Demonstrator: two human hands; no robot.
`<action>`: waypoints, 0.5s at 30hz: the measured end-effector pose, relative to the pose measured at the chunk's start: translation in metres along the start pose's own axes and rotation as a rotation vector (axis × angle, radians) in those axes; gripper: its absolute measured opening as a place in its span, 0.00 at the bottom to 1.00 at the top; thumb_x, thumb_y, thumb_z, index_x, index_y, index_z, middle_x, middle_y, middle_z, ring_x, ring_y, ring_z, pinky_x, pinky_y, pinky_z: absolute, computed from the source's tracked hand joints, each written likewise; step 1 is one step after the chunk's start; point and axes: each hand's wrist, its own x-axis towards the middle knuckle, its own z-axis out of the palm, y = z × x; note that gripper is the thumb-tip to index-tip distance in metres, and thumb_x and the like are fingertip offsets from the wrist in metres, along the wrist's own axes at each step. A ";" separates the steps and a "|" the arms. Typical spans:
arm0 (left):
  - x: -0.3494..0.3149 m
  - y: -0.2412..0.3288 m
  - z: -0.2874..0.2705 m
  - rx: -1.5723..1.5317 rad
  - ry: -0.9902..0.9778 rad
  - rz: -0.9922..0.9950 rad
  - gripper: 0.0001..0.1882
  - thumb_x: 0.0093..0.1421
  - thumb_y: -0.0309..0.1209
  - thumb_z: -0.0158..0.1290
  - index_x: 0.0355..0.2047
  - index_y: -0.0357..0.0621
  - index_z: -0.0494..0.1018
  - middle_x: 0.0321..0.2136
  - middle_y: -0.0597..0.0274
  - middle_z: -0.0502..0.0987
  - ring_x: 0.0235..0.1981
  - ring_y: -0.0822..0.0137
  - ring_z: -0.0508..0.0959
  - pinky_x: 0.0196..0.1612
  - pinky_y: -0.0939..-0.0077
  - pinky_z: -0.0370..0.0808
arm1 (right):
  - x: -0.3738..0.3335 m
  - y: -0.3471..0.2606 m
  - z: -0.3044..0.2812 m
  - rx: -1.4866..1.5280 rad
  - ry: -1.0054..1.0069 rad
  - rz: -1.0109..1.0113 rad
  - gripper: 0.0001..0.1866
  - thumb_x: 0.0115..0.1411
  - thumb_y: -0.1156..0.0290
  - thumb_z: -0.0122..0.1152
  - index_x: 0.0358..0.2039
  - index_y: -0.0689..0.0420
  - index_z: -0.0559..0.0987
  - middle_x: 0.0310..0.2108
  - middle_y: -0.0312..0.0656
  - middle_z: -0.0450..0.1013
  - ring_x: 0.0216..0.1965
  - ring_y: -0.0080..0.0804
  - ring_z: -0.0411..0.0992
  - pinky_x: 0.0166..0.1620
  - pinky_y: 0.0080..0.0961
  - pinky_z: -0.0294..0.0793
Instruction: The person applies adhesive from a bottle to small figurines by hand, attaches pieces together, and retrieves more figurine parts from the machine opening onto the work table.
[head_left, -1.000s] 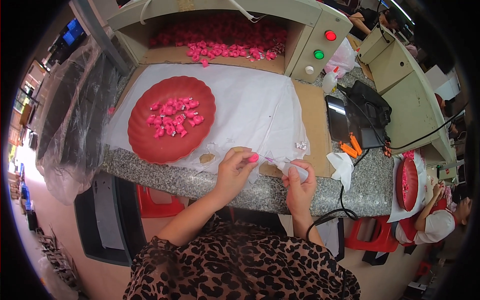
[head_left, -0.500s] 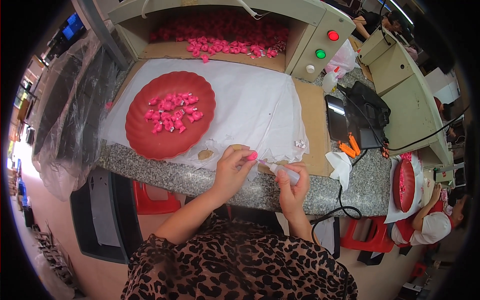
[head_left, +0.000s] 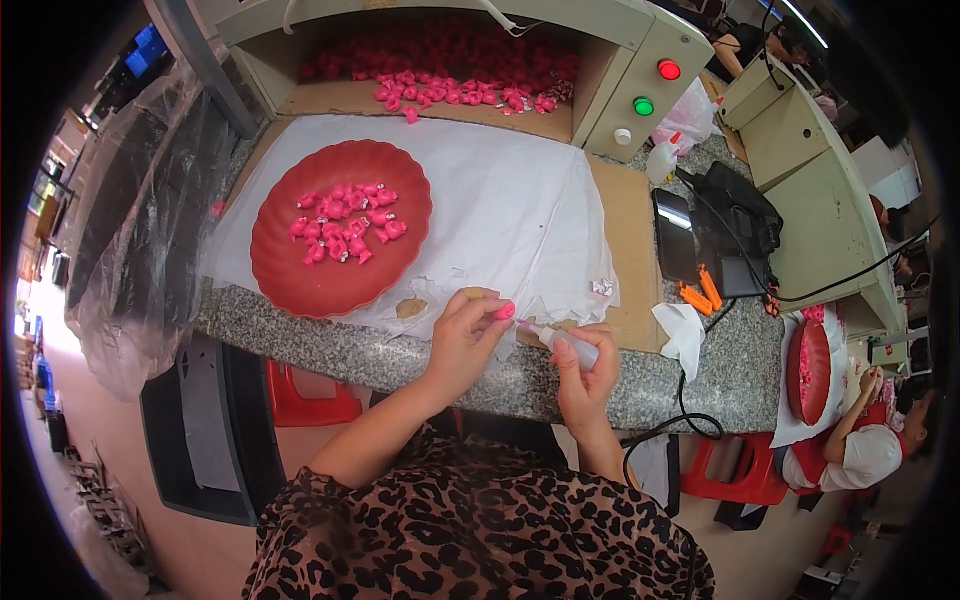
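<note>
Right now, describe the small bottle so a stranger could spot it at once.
Start at the big red scalloped plate on the white cloth. Below its right side, the right hand grips a small clear bottle, its thin nozzle aimed at the pink piece in the left hand.

Bare white cloth (head_left: 500,200) lies between red plate (head_left: 340,240) and cardboard (head_left: 625,250). The machine box (head_left: 600,60) blocks the rear, apparently; black device (head_left: 735,230) obstructs rightward.

The right hand (head_left: 585,365) has brought the small bottle (head_left: 572,345) up to the pink piece (head_left: 506,311).
</note>
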 end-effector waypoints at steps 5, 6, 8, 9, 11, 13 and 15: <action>0.000 0.002 0.000 -0.023 -0.002 -0.034 0.09 0.48 0.18 0.51 0.32 0.36 0.70 0.35 0.58 0.67 0.32 0.71 0.73 0.35 0.82 0.73 | 0.000 0.003 -0.002 0.018 -0.018 0.013 0.07 0.53 0.74 0.52 0.30 0.63 0.66 0.27 0.40 0.62 0.23 0.23 0.63 0.27 0.16 0.63; 0.000 0.002 0.000 -0.031 -0.010 -0.044 0.09 0.48 0.18 0.51 0.33 0.36 0.70 0.35 0.58 0.67 0.32 0.71 0.73 0.35 0.82 0.73 | 0.000 0.004 -0.002 0.035 -0.031 0.023 0.07 0.55 0.74 0.51 0.31 0.62 0.65 0.29 0.38 0.60 0.22 0.20 0.64 0.25 0.13 0.64; 0.001 0.002 -0.001 -0.039 -0.019 -0.053 0.09 0.48 0.18 0.50 0.33 0.35 0.70 0.35 0.58 0.67 0.33 0.71 0.73 0.36 0.81 0.73 | 0.001 0.005 -0.003 0.066 -0.023 0.047 0.07 0.55 0.73 0.51 0.31 0.62 0.65 0.29 0.38 0.60 0.22 0.20 0.64 0.25 0.13 0.64; 0.000 0.000 -0.001 -0.049 -0.020 -0.057 0.09 0.49 0.17 0.50 0.33 0.35 0.69 0.35 0.58 0.67 0.33 0.71 0.73 0.36 0.81 0.73 | 0.001 0.005 -0.002 0.098 -0.016 0.072 0.07 0.54 0.73 0.51 0.31 0.62 0.65 0.29 0.37 0.60 0.22 0.20 0.64 0.25 0.12 0.63; 0.000 -0.001 -0.001 -0.059 -0.021 -0.060 0.10 0.49 0.17 0.50 0.33 0.35 0.69 0.35 0.58 0.67 0.33 0.71 0.73 0.37 0.81 0.73 | 0.003 0.001 -0.001 0.148 -0.011 0.109 0.08 0.54 0.72 0.52 0.31 0.61 0.65 0.29 0.37 0.60 0.22 0.20 0.64 0.24 0.12 0.63; 0.001 -0.002 -0.001 -0.069 -0.029 -0.069 0.09 0.50 0.18 0.49 0.33 0.35 0.69 0.35 0.58 0.67 0.33 0.71 0.73 0.36 0.82 0.73 | 0.004 -0.002 0.000 0.197 -0.004 0.147 0.08 0.54 0.72 0.52 0.30 0.61 0.65 0.29 0.37 0.60 0.22 0.19 0.64 0.24 0.12 0.63; 0.001 0.001 -0.002 -0.058 -0.050 -0.068 0.09 0.50 0.18 0.49 0.34 0.35 0.69 0.35 0.58 0.68 0.32 0.71 0.73 0.35 0.82 0.72 | 0.005 -0.003 0.000 0.238 0.020 0.171 0.08 0.54 0.71 0.53 0.30 0.60 0.65 0.29 0.36 0.61 0.22 0.19 0.64 0.23 0.11 0.62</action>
